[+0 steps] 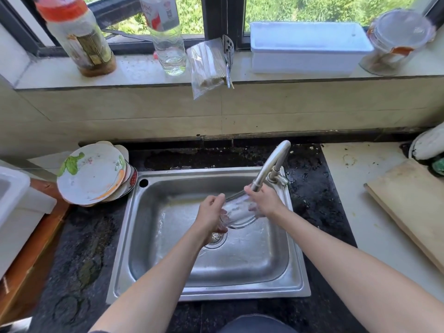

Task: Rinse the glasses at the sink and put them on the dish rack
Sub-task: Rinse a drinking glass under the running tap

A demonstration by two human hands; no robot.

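Glass (pixel 240 213) gripped at both ends: left hand (pixel 211 212) fingers curled round it, right hand (pixel 264 203) wrapped opposite. Glass held tilted beneath faucet (pixel 271 164), over sink (pixel 298 260). Rinse step judged in hand. Next: water to be drained, rack located; none identified in view.

Lit hard by daylight from the window (pixel 312 10) behind the sink (pixel 209 293). Blown out to near white on the tray (pixel 307 37) behind the sink and on the pale surface (pixel 348 200) to its right. Glaring off the wet steel inside the sink. Shadowed only softly under the forearms. Bowed by the wide lens toward the edges, with the red-capped bottle (pixel 74 34) behind-left of the sink leaning inward. Smeared slightly at the glass (pixel 240 212), left hand (pixel 211 215) and right hand (pixel 264 203).
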